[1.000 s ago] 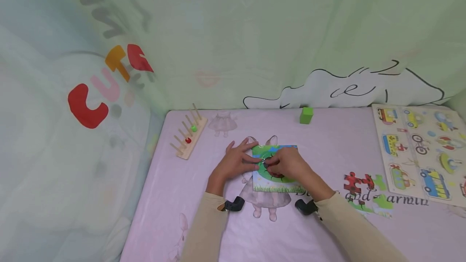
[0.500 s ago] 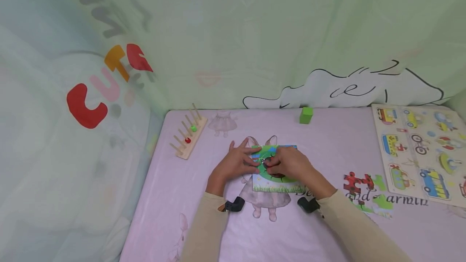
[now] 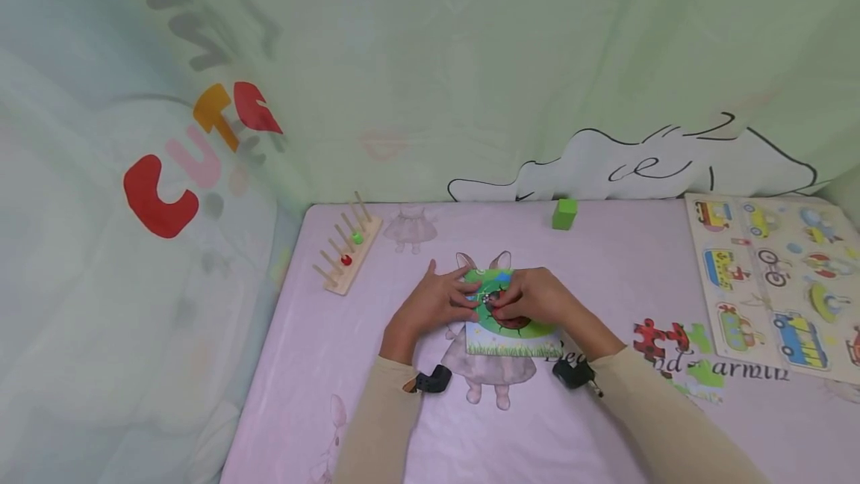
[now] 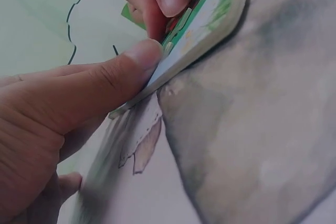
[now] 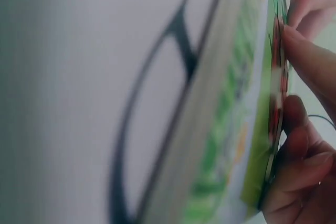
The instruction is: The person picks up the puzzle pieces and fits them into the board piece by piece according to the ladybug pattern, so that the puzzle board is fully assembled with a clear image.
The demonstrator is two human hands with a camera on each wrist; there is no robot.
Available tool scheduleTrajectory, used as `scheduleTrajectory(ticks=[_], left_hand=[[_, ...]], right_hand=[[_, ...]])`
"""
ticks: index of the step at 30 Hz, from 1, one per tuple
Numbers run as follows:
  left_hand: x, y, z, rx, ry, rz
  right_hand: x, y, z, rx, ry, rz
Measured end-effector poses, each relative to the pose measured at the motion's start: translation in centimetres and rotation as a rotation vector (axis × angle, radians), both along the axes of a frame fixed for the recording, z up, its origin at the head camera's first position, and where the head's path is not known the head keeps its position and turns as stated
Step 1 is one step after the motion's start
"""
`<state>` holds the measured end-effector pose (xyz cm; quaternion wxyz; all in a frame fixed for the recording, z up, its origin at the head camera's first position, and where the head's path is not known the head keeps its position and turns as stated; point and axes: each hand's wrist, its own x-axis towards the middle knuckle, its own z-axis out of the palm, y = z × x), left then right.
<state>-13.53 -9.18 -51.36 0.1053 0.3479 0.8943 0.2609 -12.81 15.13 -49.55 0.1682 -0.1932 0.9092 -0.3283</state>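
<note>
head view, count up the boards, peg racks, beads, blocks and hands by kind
Boards: 2 (ladybug board, vehicle board)
Peg rack: 1
Beads: 2 (red bead, green bead)
Green block: 1
Hands: 2 (left hand, right hand)
Total: 8

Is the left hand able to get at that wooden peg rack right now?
Probably yes: nothing visible stands between the left hand and the peg rack, though it's touching the puzzle board.

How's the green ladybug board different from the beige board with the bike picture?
The rectangular green-and-blue ladybug board is smaller than the large, beige vehicle board. The ladybug board shows one big bug; the vehicle board shows several vehicles. A bare left hand touches the ladybug board; no hand touches the vehicle board. Both have colourful pictures.
</note>
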Motion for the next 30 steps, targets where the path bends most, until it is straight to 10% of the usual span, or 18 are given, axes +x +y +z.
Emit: scheduleTrajectory(ticks=[30], left_hand=[[-0.7, -0.6, -2.1, 0.123, 0.023, 0.010]], right_hand=[[-0.2, -1.1, 0.4, 0.100, -0.075, -0.114]])
